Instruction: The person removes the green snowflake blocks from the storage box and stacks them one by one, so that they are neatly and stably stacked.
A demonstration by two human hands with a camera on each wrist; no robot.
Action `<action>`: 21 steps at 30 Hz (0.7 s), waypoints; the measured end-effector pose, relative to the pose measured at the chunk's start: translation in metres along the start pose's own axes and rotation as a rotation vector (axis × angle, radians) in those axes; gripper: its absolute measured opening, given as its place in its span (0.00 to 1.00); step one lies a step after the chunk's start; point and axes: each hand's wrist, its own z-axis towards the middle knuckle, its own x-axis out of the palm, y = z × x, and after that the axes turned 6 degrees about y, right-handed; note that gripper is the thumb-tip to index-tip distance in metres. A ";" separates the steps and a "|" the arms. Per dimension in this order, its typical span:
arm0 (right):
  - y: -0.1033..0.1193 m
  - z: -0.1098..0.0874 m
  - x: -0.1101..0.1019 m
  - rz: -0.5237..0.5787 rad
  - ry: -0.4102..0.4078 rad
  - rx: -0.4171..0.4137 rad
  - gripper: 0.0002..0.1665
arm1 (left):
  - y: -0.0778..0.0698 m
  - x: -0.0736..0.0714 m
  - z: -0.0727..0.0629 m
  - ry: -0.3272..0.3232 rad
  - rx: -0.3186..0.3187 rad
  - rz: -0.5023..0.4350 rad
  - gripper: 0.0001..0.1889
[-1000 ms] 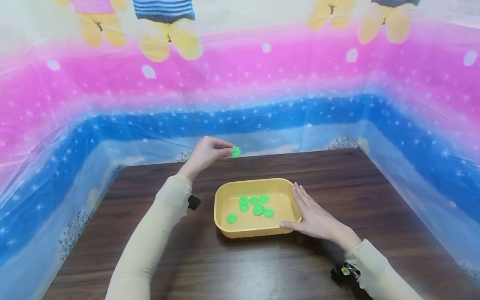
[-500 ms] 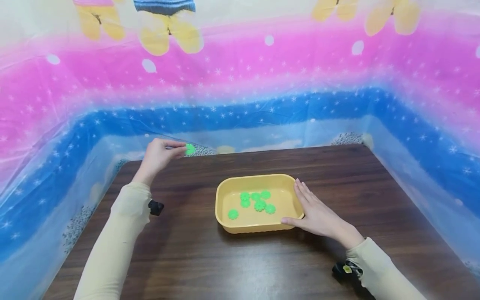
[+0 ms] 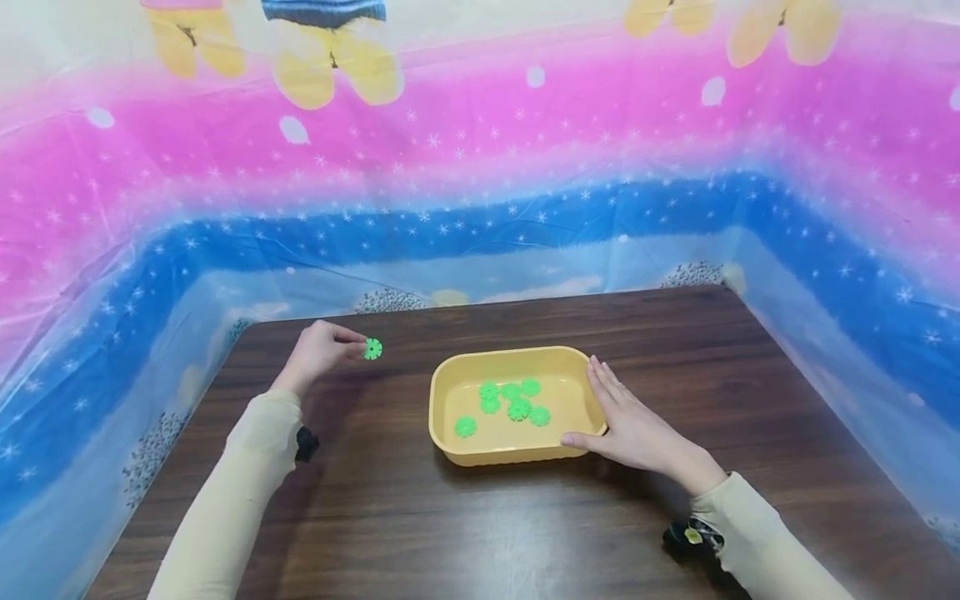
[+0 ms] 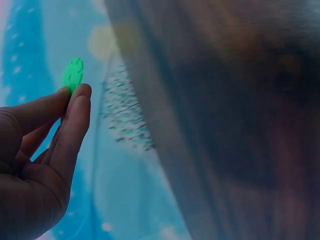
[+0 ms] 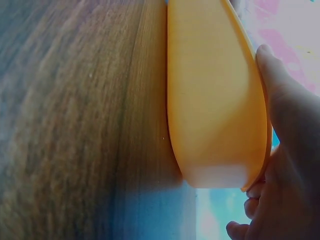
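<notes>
Left grip (image 3: pixel 318 352) pinches a green disc (image 3: pixel 373 348); right grip (image 3: pixel 637 427), spread, touches the yellow tray (image 3: pixel 502 457).

Person in front of me, both arms out. Left arm (image 3: pixel 228 492) reaches far forward, long sleeve; left hand (image 3: pixel 318 356) raised, thumb and fingertips pinched. Right arm (image 3: pixel 761 533) angles inward, also sleeved. Right hand (image 3: pixel 641 429) lower, nearer the body: fingers (image 3: pixel 609 385) together, pointing forward, thumb (image 3: pixel 583 440) spread wide sideways.
</notes>
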 end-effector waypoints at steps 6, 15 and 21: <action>-0.002 -0.001 0.007 0.003 0.001 -0.001 0.71 | 0.013 0.023 0.005 0.051 -0.028 -0.030 0.14; -0.002 -0.001 0.004 0.002 -0.001 0.004 0.71 | 0.013 0.039 0.021 0.069 -0.046 0.025 0.12; -0.001 0.000 0.000 -0.010 -0.001 0.010 0.72 | 0.008 0.044 0.029 0.047 -0.043 0.059 0.10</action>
